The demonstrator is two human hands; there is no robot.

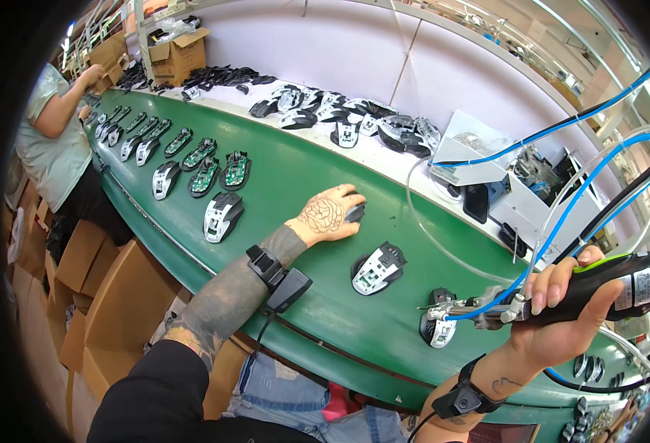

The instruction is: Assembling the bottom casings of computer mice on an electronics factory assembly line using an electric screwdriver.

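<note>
My left hand (pixel 331 213) reaches out over the green belt, its fingers bent round a dark computer mouse part (pixel 355 213) that they mostly hide. In my right hand (pixel 561 295) is a black power screwdriver (pixel 611 284) with a lime-green lever, held almost level, its metal nose pointing left. That nose reaches over a black and white mouse shell (pixel 443 334) on the belt, covering its middle; whether the bit touches it I cannot tell. Between my hands lies another half-assembled mouse (pixel 379 269), white with a green board showing.
Mouse shells and mice with bare green boards (pixel 204 177) stand in rows along the belt (pixel 288 159) to the left. Loose shells (pixel 325 107) pile on the white ledge behind. Blue air hoses (pixel 591 199) loop at right. A co-worker (pixel 55 140) stands far left, near open cartons (pixel 129 303).
</note>
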